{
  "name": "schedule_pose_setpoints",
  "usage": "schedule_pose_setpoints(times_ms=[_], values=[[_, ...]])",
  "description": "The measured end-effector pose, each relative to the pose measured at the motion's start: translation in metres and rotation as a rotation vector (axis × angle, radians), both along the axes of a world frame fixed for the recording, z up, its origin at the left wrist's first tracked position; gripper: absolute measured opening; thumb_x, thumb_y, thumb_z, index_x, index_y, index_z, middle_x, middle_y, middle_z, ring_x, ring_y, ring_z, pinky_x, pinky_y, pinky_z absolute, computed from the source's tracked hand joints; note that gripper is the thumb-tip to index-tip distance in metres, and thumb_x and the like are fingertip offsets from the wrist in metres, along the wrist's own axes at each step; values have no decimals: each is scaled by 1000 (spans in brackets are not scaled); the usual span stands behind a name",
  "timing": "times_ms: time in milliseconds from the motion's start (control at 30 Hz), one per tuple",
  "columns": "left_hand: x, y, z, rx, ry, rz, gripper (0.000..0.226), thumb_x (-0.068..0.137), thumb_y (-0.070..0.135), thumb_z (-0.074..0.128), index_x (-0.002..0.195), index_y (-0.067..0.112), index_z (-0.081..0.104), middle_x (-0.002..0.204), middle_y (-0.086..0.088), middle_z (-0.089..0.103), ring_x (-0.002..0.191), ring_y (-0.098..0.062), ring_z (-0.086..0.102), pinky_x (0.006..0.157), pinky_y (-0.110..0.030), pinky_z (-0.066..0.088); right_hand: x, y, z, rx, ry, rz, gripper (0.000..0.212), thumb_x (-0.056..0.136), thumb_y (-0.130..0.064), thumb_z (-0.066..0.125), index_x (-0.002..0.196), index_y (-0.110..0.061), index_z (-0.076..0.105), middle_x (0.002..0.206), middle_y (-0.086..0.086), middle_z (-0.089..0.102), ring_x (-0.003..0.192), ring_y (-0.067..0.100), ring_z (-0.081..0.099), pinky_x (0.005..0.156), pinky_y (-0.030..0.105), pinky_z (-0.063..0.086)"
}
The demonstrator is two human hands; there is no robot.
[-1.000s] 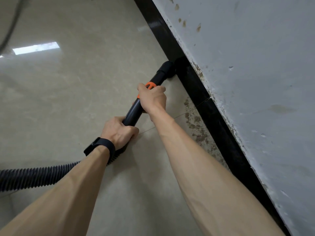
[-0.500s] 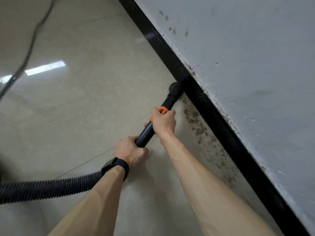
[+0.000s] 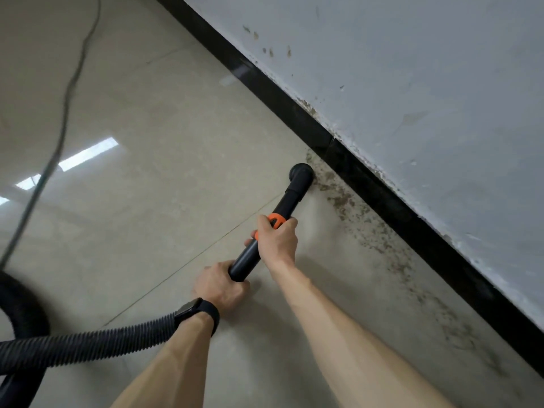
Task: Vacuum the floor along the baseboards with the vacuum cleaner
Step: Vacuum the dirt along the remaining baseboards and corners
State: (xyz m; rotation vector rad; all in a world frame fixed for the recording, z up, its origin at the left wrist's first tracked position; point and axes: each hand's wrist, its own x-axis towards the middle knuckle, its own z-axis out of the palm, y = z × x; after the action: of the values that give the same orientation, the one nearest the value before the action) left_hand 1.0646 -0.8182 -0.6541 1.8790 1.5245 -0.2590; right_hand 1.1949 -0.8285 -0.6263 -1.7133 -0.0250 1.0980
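Note:
I hold a black vacuum wand with an orange collar in both hands. My right hand grips it at the collar. My left hand, with a black watch on the wrist, grips the rear end where the ribbed hose joins. The round nozzle rests on the beige tile floor, a short gap away from the black baseboard. Brown dirt specks lie along the floor beside the baseboard, to the right of the nozzle.
A grey-white wall with stains rises above the baseboard at right. A thin dark cord runs across the floor at left. The hose loops down at the lower left corner.
The nozzle has come back along the baseboard toward me and now sits slightly off it, over the dirty patch. Both hands moved with the wand; the view shifted.

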Motion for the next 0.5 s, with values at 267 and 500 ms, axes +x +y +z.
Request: schedule_pose_setpoints(times_ms=[267, 500], values=[[-13, -13, 2, 13, 57, -171, 11, 78, 33, 64, 71, 30, 56, 65, 4, 62, 62, -17, 61, 60, -29, 51, -17, -37, -3, 24, 72, -187, 31, 96, -16, 57, 122, -11, 42, 78, 8, 68, 58, 19, 72, 53, 23, 54], [-36, -21, 8, 19, 78, -327, 5, 69, 27, 60, 68, 28, 55, 61, 4, 61, 60, -17, 60, 60, -35, 54, -40, -70, -2, 95, 187, -408, 18, 94, -11, 59, 107, -15, 46, 77, 11, 65, 63, 27, 71, 59, 28, 57]])
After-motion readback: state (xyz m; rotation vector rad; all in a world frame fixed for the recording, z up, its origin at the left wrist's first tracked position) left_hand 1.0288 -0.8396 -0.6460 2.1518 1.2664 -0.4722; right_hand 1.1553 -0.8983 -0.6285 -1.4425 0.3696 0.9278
